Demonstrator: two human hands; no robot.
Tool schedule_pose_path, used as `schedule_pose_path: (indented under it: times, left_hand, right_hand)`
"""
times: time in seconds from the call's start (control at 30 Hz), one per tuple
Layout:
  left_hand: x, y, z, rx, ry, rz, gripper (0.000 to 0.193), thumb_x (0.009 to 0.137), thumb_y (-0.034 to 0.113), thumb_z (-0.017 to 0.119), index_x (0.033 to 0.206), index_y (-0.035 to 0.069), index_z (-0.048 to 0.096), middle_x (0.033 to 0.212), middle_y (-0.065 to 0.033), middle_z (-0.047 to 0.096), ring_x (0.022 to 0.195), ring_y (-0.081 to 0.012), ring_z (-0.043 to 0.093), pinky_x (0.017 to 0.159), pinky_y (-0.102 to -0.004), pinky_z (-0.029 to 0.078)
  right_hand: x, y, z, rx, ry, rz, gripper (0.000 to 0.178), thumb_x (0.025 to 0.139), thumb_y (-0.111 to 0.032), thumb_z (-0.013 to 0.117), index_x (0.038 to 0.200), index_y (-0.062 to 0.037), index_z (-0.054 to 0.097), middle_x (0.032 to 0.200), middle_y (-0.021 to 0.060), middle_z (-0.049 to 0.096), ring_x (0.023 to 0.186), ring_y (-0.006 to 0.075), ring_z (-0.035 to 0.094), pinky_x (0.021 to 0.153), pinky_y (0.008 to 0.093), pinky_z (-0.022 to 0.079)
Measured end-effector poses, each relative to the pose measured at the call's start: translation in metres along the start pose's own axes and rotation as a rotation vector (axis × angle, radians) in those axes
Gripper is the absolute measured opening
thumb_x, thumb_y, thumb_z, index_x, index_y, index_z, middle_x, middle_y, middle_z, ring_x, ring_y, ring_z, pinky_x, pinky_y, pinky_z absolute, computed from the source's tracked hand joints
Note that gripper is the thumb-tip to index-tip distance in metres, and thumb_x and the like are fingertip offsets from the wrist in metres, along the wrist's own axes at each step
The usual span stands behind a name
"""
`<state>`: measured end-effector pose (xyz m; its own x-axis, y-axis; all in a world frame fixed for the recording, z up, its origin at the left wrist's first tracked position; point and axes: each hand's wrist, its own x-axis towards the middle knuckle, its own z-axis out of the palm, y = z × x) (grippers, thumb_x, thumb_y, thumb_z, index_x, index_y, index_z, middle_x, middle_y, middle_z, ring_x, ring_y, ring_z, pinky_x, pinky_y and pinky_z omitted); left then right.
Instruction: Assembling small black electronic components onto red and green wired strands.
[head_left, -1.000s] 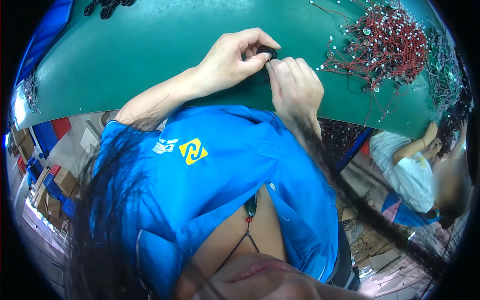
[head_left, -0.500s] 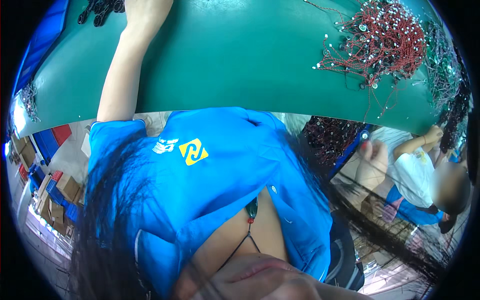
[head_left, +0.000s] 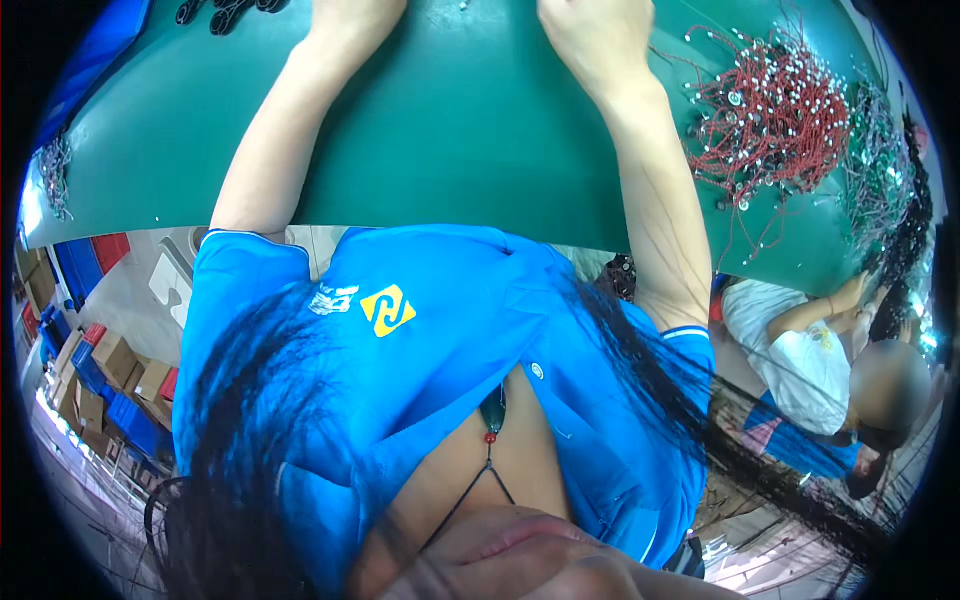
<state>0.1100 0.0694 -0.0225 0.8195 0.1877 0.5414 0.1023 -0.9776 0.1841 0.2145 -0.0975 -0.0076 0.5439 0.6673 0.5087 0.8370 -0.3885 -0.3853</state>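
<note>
Both my hands are over the far part of the green tabletop (head_left: 470, 150), cut by the upper edge of the picture. My left hand (head_left: 358, 18) is just right of several black looped cable bundles (head_left: 232, 14); its fingers are out of sight. On the right, my right hand (head_left: 604, 38) shows its back and knuckles, with the fingertips cut off. What either hand holds, if anything, is hidden. A tiny white piece (head_left: 463, 5) lies between the hands. Right of my right hand sits a tangled pile of red twisted wires (head_left: 790, 125) with white connectors and small round parts.
Grey and green wires (head_left: 878, 175) lie beyond the red pile. A blue bin (head_left: 90, 65) and a small wire heap (head_left: 55, 175) are at the left. Cardboard boxes (head_left: 118, 360) stand on the floor. Another person in a white top (head_left: 805, 375) works at the right.
My right hand has come up from beside my body, where a small round piece showed at its fingers, to above the table. My left hand has shifted slightly right.
</note>
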Motion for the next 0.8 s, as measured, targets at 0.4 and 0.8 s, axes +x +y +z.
schedule_pose_path:
  times: [0.4,0.8]
  left_hand:
    - [-0.004,-0.003,-0.002,-0.055,-0.035,0.008,0.036,0.071,0.001,0.066,0.105,0.003,0.055,0.099,-0.0135,0.051,0.093,-0.0311,0.048,0.081,-0.0365,0.043]
    - [-0.01,0.026,-0.034,-0.53,-0.343,-0.071,0.027,0.076,-0.003,0.063,0.102,0.005,0.058,0.094,-0.0146,0.049,0.082,-0.0298,0.052,0.072,-0.0351,0.045]
  right_hand:
    - [0.053,0.005,0.059,0.045,-0.272,0.274,0.023,0.083,-0.026,0.064,0.075,-0.0047,0.066,0.083,0.0129,0.065,0.085,0.0314,0.061,0.075,0.0419,0.047]
    - [-0.053,0.004,-0.062,0.284,-0.302,0.625,0.015,0.085,-0.019,0.064,0.091,-0.0052,0.064,0.075,0.0049,0.063,0.068,0.0189,0.06,0.061,0.0306,0.045]
